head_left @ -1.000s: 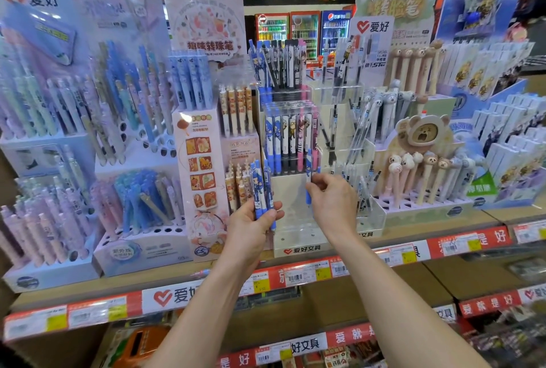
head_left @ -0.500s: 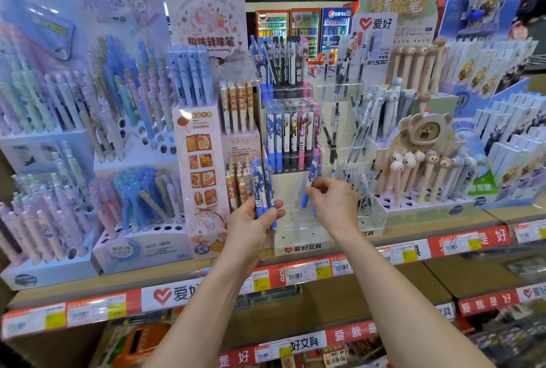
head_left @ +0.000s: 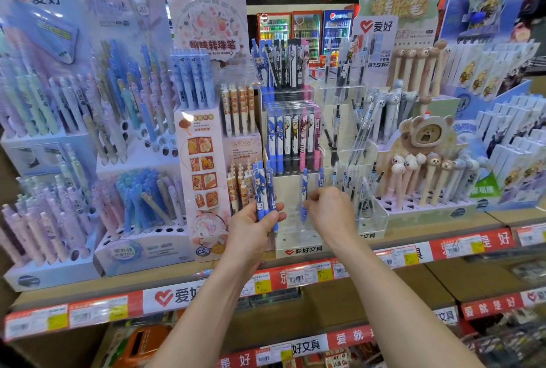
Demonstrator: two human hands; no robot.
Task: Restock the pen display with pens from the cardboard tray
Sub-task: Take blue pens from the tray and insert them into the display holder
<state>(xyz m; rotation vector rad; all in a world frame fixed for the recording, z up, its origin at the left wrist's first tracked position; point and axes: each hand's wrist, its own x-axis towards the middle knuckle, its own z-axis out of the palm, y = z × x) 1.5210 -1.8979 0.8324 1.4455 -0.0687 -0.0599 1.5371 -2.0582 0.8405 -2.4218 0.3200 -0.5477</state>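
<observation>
Store shelving point(head_left: 413, 231) with red price strips point(head_left: 295, 277) carries many pen stands, and the clear pen display point(head_left: 298, 237) stands in the middle. Directly in front of its lowest tier, the right hand point(head_left: 331, 211) pinches one blue pen point(head_left: 304, 190) upright, the lower end inside that tier. Just left of the display, the left hand point(head_left: 254, 228) is curled around a bundle of blue pens point(head_left: 264, 190). I think the pen should go down straight, print facing outward, and be released only when it stands. The lowest tier holds very few pens. The tier above is filled with a row of character pens point(head_left: 292, 137). The cardboard tray is not visible.
</observation>
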